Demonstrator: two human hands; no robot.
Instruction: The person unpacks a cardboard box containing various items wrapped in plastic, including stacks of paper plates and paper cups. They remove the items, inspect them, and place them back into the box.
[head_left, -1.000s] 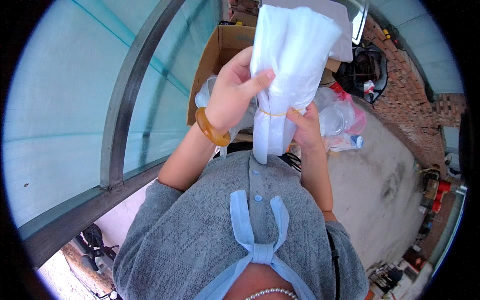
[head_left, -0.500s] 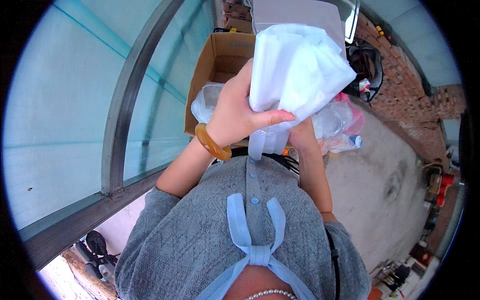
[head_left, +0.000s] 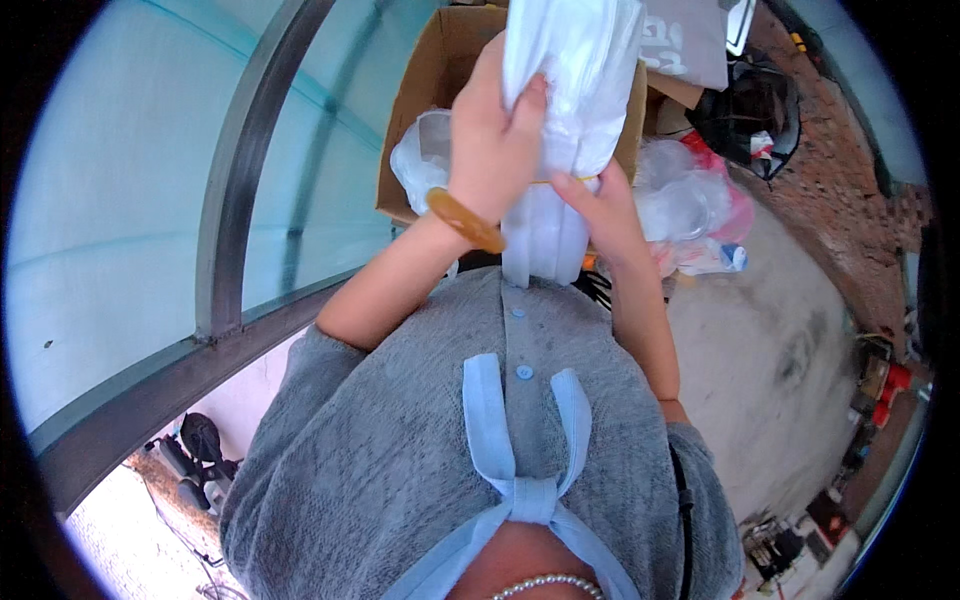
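A folded bundle of thin white plastic bags (head_left: 578, 95) hangs upright between my hands, over the front of a cardboard box. My left hand (head_left: 495, 145) grips its left side, thumb pressed on the face of the stack. Lower down, my right hand (head_left: 612, 215) pinches the right edge beside a thin yellow band (head_left: 575, 180), which looks like a rubber band and runs across the bundle. Below this band the bag ends (head_left: 545, 240) hang down against my grey top. The fingers behind the bundle are hidden.
The open cardboard box (head_left: 420, 80) holds a clear plastic bag (head_left: 420, 150). Right of it lie clear and pink plastic bags (head_left: 690, 205), with a black bag (head_left: 750, 115) beyond. A glazed partition with a dark metal frame (head_left: 225, 220) stands close on my left.
The bundle, earlier fanned out toward the right, is now straighter and narrower. Both hands have moved farther up in view with it. The yellow band and more of my right hand now show.
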